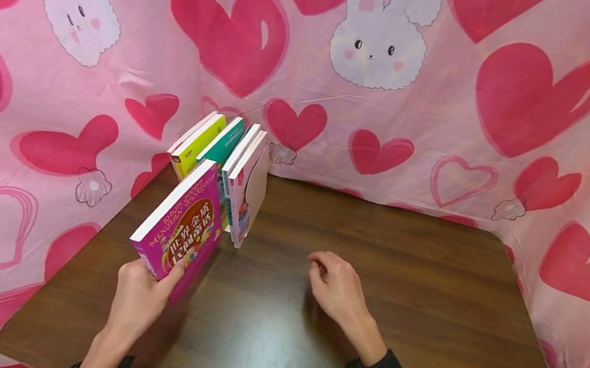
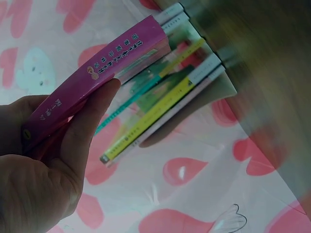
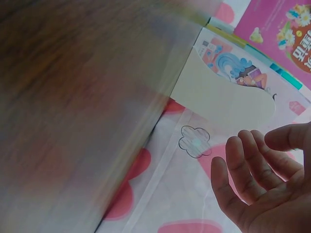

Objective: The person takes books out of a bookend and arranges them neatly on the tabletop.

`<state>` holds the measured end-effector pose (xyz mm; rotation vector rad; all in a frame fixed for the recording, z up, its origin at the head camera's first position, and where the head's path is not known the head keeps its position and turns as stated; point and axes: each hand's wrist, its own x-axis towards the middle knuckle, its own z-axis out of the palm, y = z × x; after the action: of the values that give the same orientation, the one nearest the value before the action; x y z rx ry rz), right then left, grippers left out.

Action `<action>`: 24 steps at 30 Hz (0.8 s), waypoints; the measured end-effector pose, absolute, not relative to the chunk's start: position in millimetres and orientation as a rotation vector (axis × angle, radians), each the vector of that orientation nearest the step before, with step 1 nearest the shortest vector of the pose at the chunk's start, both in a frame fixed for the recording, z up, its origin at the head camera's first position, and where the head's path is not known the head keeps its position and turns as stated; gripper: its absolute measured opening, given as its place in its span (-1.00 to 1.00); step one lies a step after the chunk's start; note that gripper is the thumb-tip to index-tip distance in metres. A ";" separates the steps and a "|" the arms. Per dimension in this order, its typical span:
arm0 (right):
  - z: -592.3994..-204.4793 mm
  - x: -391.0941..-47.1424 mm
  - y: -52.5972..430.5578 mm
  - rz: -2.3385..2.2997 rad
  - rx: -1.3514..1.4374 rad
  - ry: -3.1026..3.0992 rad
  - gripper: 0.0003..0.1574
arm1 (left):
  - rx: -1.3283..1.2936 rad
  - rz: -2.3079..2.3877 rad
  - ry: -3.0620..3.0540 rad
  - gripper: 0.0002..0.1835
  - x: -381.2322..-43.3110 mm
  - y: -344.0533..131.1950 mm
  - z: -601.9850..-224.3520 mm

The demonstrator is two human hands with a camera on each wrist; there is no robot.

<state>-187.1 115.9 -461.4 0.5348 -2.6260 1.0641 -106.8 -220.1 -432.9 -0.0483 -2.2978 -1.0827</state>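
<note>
My left hand point(image 1: 137, 300) grips a thick magenta book point(image 1: 175, 233) by its near edge, thumb on the cover and the other fingers behind. The book is tilted and overlaps a row of upright books in the head view. In that row are a lime-green book point(image 1: 203, 145), a teal book point(image 1: 227, 137) and pale-spined books point(image 1: 239, 198). A cream bookend point(image 3: 223, 92) with a curved edge stands against the row's outer side. My right hand point(image 1: 339, 288) is held over the table, right of the books, with loosely bent fingers and nothing in it.
The brown wooden table point(image 1: 401, 274) extends to the right of the row. A pink cloth point(image 1: 313, 54) with hearts and rabbits hangs behind the table and along both sides. The books stand near the table's back left corner, close to the cloth.
</note>
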 end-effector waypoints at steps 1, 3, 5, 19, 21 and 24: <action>-461.2 -187.0 116.1 1.067 0.536 -2.624 -0.77 | -0.053 -1.088 -2.303 -0.66 -106.4 -218.4 -433.2; -461.1 -186.6 116.5 1.072 0.535 -2.621 -0.78 | -0.064 -1.099 -2.317 -0.65 -105.5 -214.8 -433.7; -460.9 -186.3 116.6 1.077 0.535 -2.621 -0.78 | -0.074 -1.118 -2.330 -0.64 -104.4 -211.2 -434.1; -460.0 -186.4 116.4 1.142 0.549 -2.614 -0.76 | -0.195 -1.168 -2.386 -0.59 -105.5 -199.6 -433.2; -459.6 -186.7 116.4 1.163 0.555 -2.614 -0.76 | -0.215 -1.184 -2.402 -0.56 -106.4 -198.2 -433.0; -458.9 -186.8 116.0 1.195 0.574 -2.608 -0.76 | -0.233 -1.207 -2.417 -0.55 -108.4 -196.0 -433.6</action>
<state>-186.8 116.0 -458.9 0.5739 -2.6079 1.1952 -108.4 -196.0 -433.6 -0.2333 -2.4175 -1.2068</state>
